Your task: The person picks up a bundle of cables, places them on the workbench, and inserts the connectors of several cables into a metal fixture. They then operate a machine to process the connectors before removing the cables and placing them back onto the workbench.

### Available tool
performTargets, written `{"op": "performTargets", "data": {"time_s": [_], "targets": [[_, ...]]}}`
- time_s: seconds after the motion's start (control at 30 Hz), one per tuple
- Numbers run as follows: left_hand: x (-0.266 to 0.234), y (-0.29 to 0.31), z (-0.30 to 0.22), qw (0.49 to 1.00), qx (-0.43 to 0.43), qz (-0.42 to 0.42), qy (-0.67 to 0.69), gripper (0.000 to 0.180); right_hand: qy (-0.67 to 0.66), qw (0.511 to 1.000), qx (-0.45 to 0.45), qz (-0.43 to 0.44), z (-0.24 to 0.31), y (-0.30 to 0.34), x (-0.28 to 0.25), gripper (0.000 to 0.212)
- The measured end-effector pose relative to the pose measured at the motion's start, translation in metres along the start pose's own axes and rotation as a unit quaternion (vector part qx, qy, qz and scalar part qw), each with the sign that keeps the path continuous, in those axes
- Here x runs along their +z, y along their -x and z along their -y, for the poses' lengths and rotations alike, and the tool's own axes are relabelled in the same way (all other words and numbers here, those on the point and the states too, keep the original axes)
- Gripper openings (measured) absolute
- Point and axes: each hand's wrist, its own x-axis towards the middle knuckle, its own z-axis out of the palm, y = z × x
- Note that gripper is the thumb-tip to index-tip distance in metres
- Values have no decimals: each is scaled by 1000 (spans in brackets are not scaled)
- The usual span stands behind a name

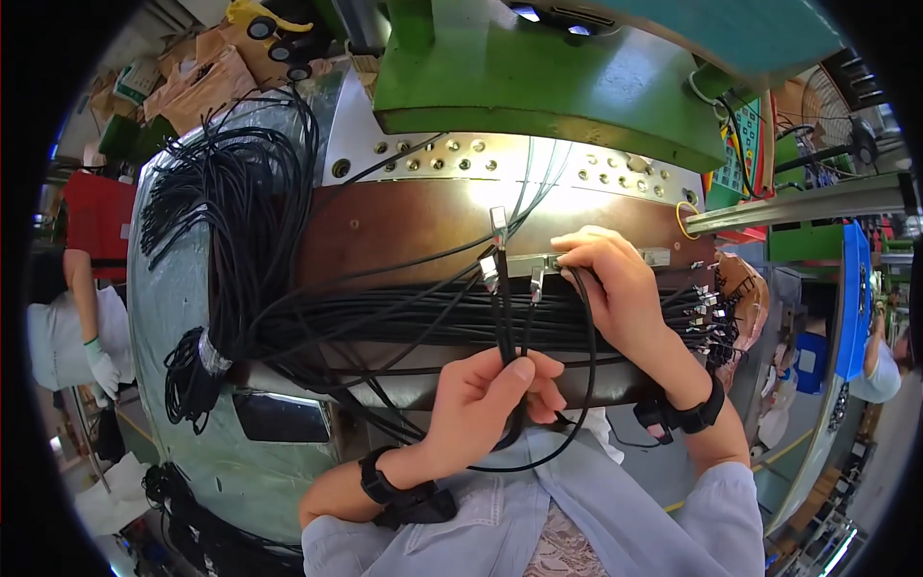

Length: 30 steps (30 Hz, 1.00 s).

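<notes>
My left hand (486, 394) is closed around a few black cables (503, 327), thumb pressed over the fingers. The cables stand up from my grip, ending in silvery metal connectors (489, 274). Farther right, my right hand (620, 293) pinches the end of another black cable (590, 356) at a narrow metal bar (527, 265). That cable loops down from my right fingers towards my left hand; its tip is mostly hidden by the fingers. Beneath both hands a thick bundle of black cables (423, 322) lies across the brown work surface (404, 226).
A green machine block (538, 82) overhangs the far side above a perforated metal plate (413, 159). Bundled black cables (236, 192) heap up on the left. Several connector ends (710, 308) lie at the right beside brown paper (745, 288). Another person's gloved hand (101, 365) shows far left.
</notes>
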Motion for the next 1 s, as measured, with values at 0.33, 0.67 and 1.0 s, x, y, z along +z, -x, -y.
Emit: {"op": "performTargets", "data": {"time_s": [0.33, 0.67, 1.0], "targets": [[0, -8, 4, 992, -82, 27, 94, 35, -1, 999, -6, 39, 2, -5, 1, 13], [-1, -6, 3, 986, -87, 68, 123, 34, 13, 999, 25, 30, 6, -5, 5, 16], [15, -11, -11, 982, -137, 104, 71, 34, 96, 990, -102, -26, 26, -3, -24, 21]]}}
